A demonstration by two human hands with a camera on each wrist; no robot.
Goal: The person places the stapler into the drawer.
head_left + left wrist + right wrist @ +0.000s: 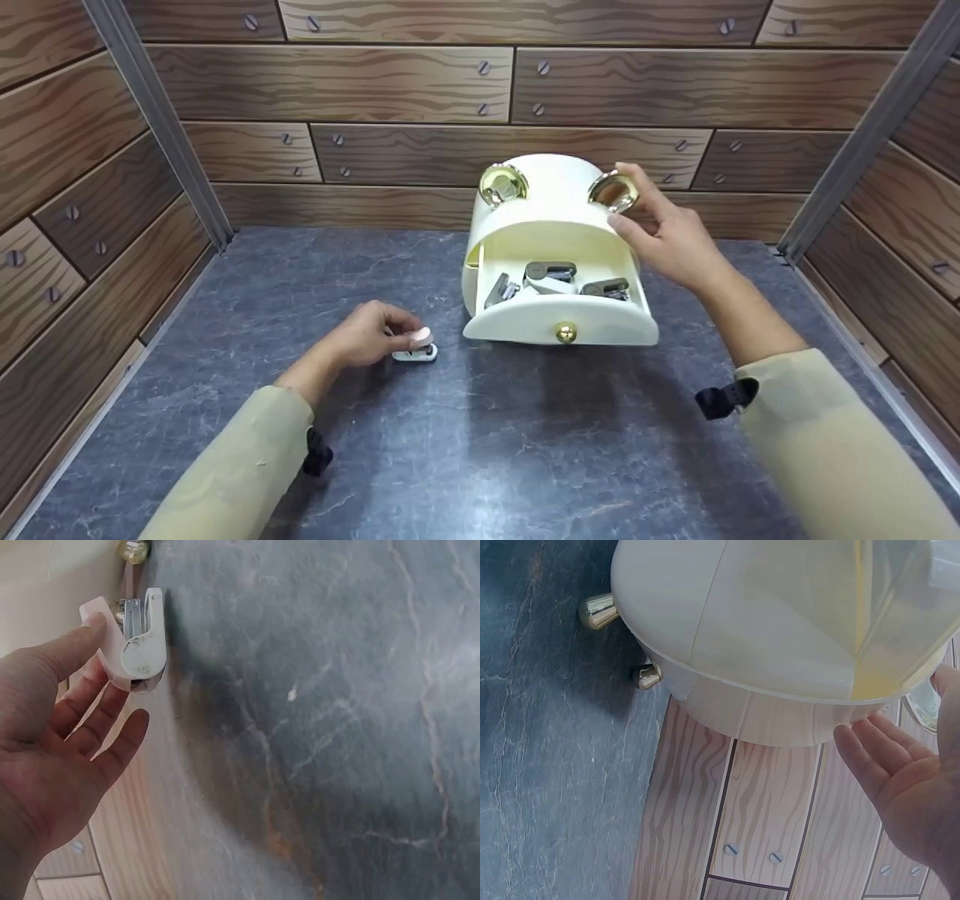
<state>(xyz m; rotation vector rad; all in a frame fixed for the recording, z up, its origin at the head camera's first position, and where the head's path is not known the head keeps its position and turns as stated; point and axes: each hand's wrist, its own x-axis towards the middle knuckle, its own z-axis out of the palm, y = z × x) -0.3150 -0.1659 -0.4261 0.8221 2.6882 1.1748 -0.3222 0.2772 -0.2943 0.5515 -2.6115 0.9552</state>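
A small pale stapler [424, 339] is in my left hand [379, 332], its base on the tabletop. In the left wrist view, my thumb presses the pinkish upper arm of the stapler [146, 649] while fingers support the other side. A cream box [553, 169] with two gold rings on top stands to its right, its drawer [517, 319] pulled out. My right hand [671, 236] grips the right gold ring [615, 193] between thumb and forefinger. Several small grey staplers [551, 270] lie inside the drawer, around a white piece [550, 286].
A round gold knob [566, 332] juts from the drawer front. The left gold ring [503, 185] rises from the box top. Behind the dark marbled tabletop [420, 450] stands a wood-patterned back wall [405, 154], with similar walls at both sides.
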